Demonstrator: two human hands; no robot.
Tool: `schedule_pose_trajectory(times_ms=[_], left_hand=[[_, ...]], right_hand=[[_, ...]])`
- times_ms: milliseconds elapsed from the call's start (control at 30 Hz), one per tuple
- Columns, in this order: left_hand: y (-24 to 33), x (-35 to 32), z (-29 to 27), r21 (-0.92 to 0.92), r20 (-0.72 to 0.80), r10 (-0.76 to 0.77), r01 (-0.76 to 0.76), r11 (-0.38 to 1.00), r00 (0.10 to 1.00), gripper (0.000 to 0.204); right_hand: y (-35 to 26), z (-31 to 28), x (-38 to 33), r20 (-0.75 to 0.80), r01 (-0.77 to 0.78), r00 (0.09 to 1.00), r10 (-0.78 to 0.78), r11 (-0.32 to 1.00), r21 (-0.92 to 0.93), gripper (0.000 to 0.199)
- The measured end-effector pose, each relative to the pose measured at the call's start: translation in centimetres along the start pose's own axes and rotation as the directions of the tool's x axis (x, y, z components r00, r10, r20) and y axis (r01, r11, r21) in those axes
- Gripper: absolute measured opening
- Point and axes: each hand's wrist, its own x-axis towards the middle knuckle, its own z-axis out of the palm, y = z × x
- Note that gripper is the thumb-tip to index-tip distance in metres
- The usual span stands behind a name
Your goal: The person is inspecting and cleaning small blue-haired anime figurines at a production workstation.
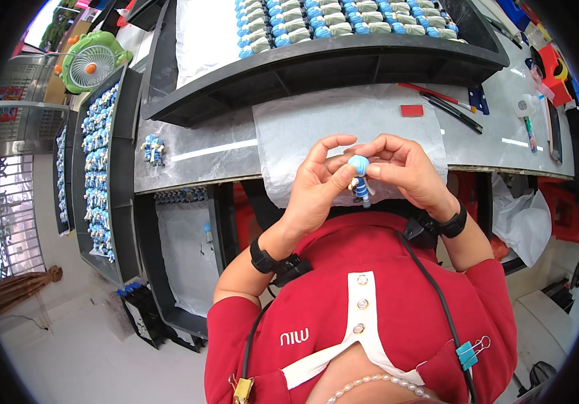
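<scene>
Between my two hands, above the near edge of the table, is a small figurine [361,183] with a light blue top and a blue-and-white body. My left hand [319,180] pinches its blue top from the left with the thumb. From the right, my right hand [400,168] presses thumb and fingertips on the same top. The figurine's lower part hangs below my thumbs. A white paper sheet [282,135] lies under my hands and drapes over the table edge.
A large black tray [330,71] with rows of similar figurines stands beyond. Two figurines [153,149] are at the table's left. A red block [411,110], pens [452,113] and a brush [437,97] lie right. Another figurine tray [127,168] and a green fan [90,64] are left.
</scene>
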Motion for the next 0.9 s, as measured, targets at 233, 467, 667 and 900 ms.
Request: schedule_pose_trajectory(times_ms=[233,467,667,900], left_hand=[[-0.2,0.0,0.9,-0.173,-0.112,0.045,-0.065,0.983,0.993,0.040],[-0.8,0.0,0.0,-0.201,-0.058,0.044,-0.055,0.978,0.997,0.034],[-0.6,-0.2,0.1,-0.023,-0.104,0.125,-0.128,0.992,0.987,0.031],[-0.2,-0.3,0.2,0.162,-0.121,0.152,-0.131,0.978,0.981,0.029]], right_hand=[[-0.3,1.0,-0.5,0.071,0.126,0.990,-0.118,0.986,-0.111,0.050],[0.0,1.4,-0.9,0.003,0.167,0.986,-0.169,0.971,-0.169,0.045],[0.2,1.3,-0.9,-0.069,0.213,0.963,-0.260,0.893,-0.397,0.038],[-0.6,1.2,-1.2,-0.117,0.061,0.985,-0.126,0.893,-0.447,0.024]])
